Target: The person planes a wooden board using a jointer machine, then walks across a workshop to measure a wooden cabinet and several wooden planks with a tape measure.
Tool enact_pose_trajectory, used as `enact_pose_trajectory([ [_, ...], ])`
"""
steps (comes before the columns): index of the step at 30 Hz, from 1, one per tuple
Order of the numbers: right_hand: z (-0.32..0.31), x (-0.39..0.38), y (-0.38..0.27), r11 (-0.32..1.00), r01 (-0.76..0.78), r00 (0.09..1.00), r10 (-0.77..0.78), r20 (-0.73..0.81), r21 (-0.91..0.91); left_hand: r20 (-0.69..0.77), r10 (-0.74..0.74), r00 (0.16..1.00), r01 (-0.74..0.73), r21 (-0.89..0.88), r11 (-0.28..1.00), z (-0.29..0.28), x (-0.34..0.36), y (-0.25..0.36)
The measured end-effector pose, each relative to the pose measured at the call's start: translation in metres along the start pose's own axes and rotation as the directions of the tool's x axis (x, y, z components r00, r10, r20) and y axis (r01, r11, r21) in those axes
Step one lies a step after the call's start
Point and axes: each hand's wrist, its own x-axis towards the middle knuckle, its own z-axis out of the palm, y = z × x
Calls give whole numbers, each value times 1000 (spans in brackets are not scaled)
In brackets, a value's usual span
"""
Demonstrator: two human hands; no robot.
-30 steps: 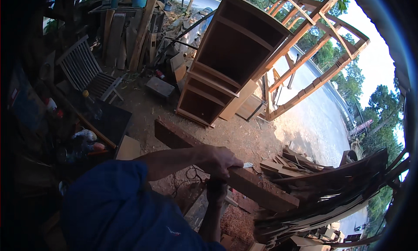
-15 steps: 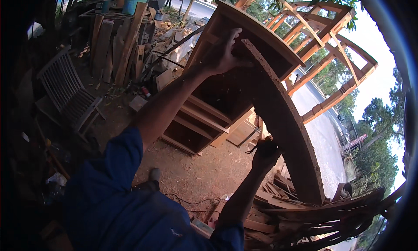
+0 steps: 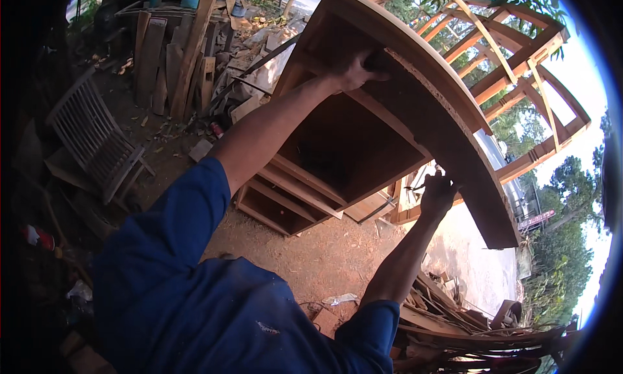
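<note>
Both arms are raised, holding a long, dark wooden plank point(image 3: 454, 153) against the upper part of a brown open-fronted cabinet point(image 3: 324, 147). My left hand point(image 3: 357, 72) grips the plank near its upper-left end, just below the cabinet's top board point(image 3: 409, 36). Lower and to the right, my right hand point(image 3: 438, 192) is closed at the plank's underside, with a small dark item by its fingers that I cannot make out. The plank's pale rough edge runs beside the top board; whether the two touch is unclear.
Slatted folding chair point(image 3: 97, 131) at left, leaning boards point(image 3: 191, 56) behind it. Tall wooden frames point(image 3: 525, 153) stand behind the cabinet at right. Scrap wood point(image 3: 435, 306) lies lower right, near a pale road point(image 3: 493, 277). Sawdust-strewn ground point(image 3: 311, 264) is underfoot.
The plank was low and crosswise a second ago; it has been lifted and swung up against the cabinet. Over the last half second both hands moved farther right, the right one also higher.
</note>
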Motion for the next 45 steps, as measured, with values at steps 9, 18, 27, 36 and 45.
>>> enact_pose_trajectory([
  [9,-9,18,20,991,-107,975,88,-206,-84,42,225,973,-229,229,946,-4,4,-7],
  [18,-8,22,23,995,-101,986,98,-134,-19,87,74,993,-92,223,971,-1,-6,5],
  [27,1,24,14,994,-36,991,23,-129,-98,111,-100,989,55,350,935,1,-2,3],
  [36,-22,3,11,891,-48,996,77,-45,451,75,-37,997,7,359,933,12,-59,-8],
  [45,-40,-21,-72,987,73,996,-64,-64,145,221,-547,807,572,-65,818,71,-237,-69],
])
